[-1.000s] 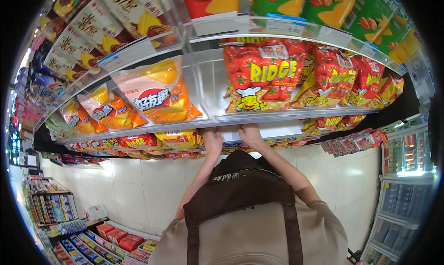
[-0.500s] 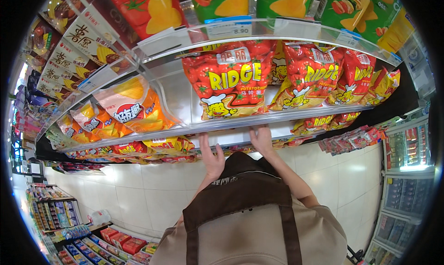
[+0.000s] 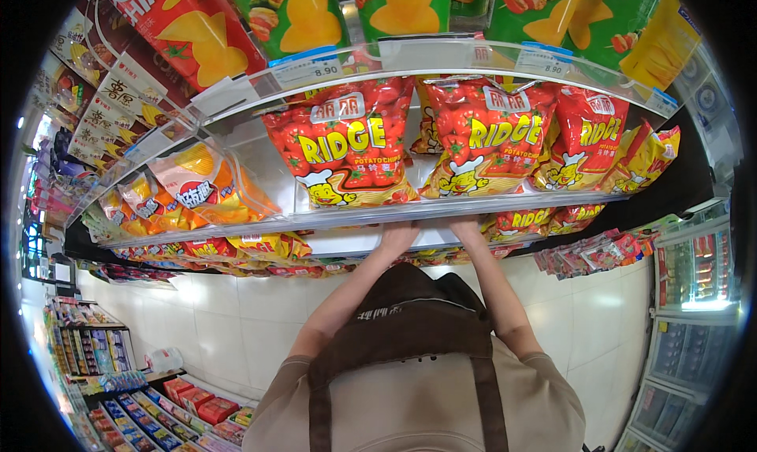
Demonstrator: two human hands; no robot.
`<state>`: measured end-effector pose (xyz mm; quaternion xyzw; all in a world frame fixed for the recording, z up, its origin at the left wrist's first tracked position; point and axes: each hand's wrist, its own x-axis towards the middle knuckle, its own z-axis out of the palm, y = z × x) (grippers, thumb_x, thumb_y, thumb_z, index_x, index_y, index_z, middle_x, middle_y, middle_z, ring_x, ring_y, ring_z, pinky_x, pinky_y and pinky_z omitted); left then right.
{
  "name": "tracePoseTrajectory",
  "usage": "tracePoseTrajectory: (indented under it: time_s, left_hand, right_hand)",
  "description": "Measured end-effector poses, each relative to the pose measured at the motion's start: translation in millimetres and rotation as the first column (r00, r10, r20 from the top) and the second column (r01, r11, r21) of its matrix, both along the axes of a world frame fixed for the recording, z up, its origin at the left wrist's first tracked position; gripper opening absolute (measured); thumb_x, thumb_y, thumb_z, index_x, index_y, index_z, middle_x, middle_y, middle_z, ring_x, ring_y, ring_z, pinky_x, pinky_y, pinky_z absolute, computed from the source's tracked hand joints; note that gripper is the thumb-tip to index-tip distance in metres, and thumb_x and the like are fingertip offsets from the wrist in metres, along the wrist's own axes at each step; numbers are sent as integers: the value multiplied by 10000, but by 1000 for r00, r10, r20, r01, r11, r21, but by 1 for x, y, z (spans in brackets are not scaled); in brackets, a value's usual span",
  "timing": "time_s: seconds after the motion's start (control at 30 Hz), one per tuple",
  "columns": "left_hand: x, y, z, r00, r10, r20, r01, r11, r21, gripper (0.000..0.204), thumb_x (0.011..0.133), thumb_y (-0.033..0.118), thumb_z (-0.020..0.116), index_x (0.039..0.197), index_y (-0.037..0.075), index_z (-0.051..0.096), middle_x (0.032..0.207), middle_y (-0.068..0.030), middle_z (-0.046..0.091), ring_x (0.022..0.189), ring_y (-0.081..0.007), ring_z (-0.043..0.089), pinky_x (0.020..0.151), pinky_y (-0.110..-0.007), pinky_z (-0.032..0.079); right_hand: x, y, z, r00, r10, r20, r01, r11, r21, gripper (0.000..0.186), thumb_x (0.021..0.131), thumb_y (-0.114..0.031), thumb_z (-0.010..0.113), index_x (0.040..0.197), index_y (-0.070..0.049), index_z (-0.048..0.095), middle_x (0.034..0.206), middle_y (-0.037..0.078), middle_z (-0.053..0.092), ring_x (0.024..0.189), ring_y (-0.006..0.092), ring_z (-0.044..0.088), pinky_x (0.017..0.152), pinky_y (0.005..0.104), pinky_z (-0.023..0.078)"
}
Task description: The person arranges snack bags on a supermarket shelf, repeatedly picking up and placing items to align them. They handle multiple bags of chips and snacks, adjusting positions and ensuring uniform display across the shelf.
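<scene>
Both arms stretch forward into the gap under a shelf [image 3: 347, 217] lined with snack bags. My left hand [image 3: 400, 236] is over the white lower shelf [image 3: 339, 240], its fingers hidden beneath the upper shelf's clear front edge. Beside it, a short way to the right, my right hand [image 3: 465, 228] also reaches under that edge, and its fingers cannot be seen either. Whatever they touch is out of sight. Red potato chip bags [image 3: 516, 222] lie just right of my right hand. Yellow and red chip bags [image 3: 272, 247] line the same lower shelf, left of my hands.
Above my hands stand large red tomato-patterned chip bags [image 3: 347, 148] and, to the left, orange chip bags [image 3: 209, 188]. Green chip bags [image 3: 406, 6] fill the top shelf. Glass-door coolers [image 3: 690, 349] line the right side. A low snack rack [image 3: 150, 420] stands at lower left.
My hands have gone deeper under the upper shelf, the left one moving right and forward, so the fingers that showed are now hidden. The view has shifted slightly to the right.
</scene>
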<state>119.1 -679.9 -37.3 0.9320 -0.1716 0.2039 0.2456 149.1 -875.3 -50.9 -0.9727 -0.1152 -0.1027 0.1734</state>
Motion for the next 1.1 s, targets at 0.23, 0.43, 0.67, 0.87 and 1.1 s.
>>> tracePoseTrajectory:
  time_s: [0.23, 0.43, 0.67, 0.87, 1.1]
  left_hand:
    - [43, -14, -27, 967, -188, -174, 106, 913, -393, 325, 892, 204, 579, 1160, 22, 606, 1077, -203, 652, 989, -371, 625, 848, -441, 511]
    - [1, -1, -10, 890, 54, -452, -86, 995, -50, 428, 963, 330, 428, 1185, -14, 554, 1164, -261, 593, 1110, -441, 541, 974, -514, 408]
    - [-15, 4, 30, 791, 8, -612, -187, 955, -229, 564, 961, 435, 439, 1301, -13, 479, 1316, -305, 490, 1245, -473, 402, 1058, -491, 321]
    - [-17, 7, 48, 731, -26, -682, -257, 915, -310, 641, 976, 490, 472, 1414, 28, 394, 1376, -251, 490, 1328, -392, 396, 1095, -423, 298]
    - [-26, 28, 34, 753, -128, -645, -235, 863, -446, 464, 925, 342, 650, 1202, -21, 571, 984, -148, 663, 862, -211, 611, 776, -340, 484]
  right_hand:
    - [-12, -6, 19, 994, 7, -106, 19, 970, 243, 314, 846, -201, 574, 1063, 17, 635, 1060, 235, 650, 1016, 429, 598, 919, 505, 447]
    - [-39, -9, 57, 986, -28, -163, 112, 837, 536, 298, 846, -126, 561, 1066, 68, 606, 1066, 294, 614, 1049, 468, 557, 941, 502, 429]
    - [-44, -9, 25, 991, -106, -80, 132, 860, 494, 327, 905, -230, 544, 1031, 67, 598, 956, 323, 616, 895, 494, 589, 825, 538, 472]
    - [-54, -4, 51, 974, -92, -206, 188, 834, 519, 449, 948, -351, 526, 1122, 59, 577, 989, 304, 631, 953, 477, 589, 842, 527, 459]
    - [-77, 7, 60, 949, -105, -297, 266, 772, 577, 498, 930, -289, 617, 1301, 25, 512, 1006, 207, 663, 718, 285, 619, 678, 365, 497]
